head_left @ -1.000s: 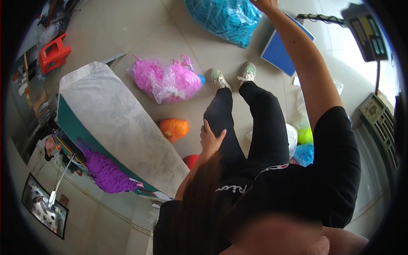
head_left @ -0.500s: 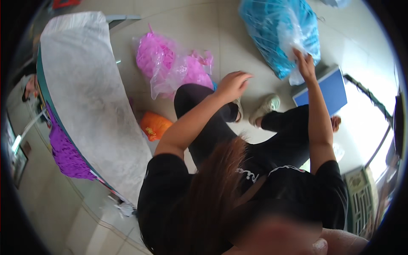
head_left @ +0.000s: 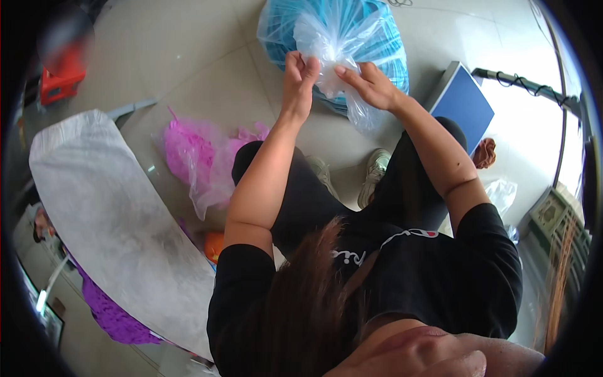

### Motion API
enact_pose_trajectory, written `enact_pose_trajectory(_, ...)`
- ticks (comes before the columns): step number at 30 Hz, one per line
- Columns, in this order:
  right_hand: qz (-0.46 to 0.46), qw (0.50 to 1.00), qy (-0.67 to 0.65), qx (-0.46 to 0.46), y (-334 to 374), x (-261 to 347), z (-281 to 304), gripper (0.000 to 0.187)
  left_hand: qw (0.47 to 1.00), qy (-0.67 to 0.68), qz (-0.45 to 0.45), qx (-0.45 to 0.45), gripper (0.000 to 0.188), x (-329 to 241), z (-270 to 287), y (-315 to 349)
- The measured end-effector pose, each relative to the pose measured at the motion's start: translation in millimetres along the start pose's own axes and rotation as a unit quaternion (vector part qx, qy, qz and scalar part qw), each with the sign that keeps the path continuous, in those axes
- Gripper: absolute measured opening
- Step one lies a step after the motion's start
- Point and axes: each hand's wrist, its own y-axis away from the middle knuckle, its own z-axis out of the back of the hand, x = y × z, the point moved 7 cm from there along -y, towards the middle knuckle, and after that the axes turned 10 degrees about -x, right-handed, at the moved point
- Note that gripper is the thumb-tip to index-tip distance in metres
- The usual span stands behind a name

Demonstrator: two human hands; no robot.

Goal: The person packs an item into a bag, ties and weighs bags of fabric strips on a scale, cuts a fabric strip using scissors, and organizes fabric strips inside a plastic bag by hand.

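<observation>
A large clear plastic bag (head_left: 377,38) full of blue material stands on the floor at the far middle, its gathered top bunched toward me. My left hand (head_left: 300,78) grips the crumpled plastic on the left of the neck, thumb and fingers closed. On the right side, my right hand (head_left: 370,87) pinches the same gathered plastic, with a loose end hanging below it. The blue contents show through the film as bundled strips or folds; their kind I cannot make out.
A clear bag of pink material (head_left: 195,154) lies to the left, near my leg. Further left runs a long padded board with a grey cover (head_left: 119,207), purple cloth (head_left: 116,311) below its edge. An orange bag (head_left: 214,245), a blue panel (head_left: 463,107) and a red stool (head_left: 61,81) stand around.
My left hand has come up from over my knee and taken hold of the bag's neck beside my right hand. The bag now sits centred between my knees in view.
</observation>
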Motion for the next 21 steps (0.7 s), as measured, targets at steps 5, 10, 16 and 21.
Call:
enact_pose_trajectory(5,-0.014,0.998,0.031,-0.053,-14,-22,35,0.055,0.997,-0.055,-0.029,0.051,0.021,9,-25,-6)
enact_pose_trajectory(10,-0.112,0.970,-0.131,-0.170,-23,-52,53,0.050,0.987,-0.079,-0.130,-0.049,0.011,-1,-34,0)
enact_pose_trajectory(16,0.098,0.971,0.116,-0.187,-29,-7,56,0.043,0.893,-0.235,-0.349,-0.162,0.033,-49,-36,7)
enact_pose_trajectory(21,0.094,0.984,0.096,-0.119,-30,-19,42,0.047,0.778,-0.446,-0.410,0.166,0.061,-30,-59,20)
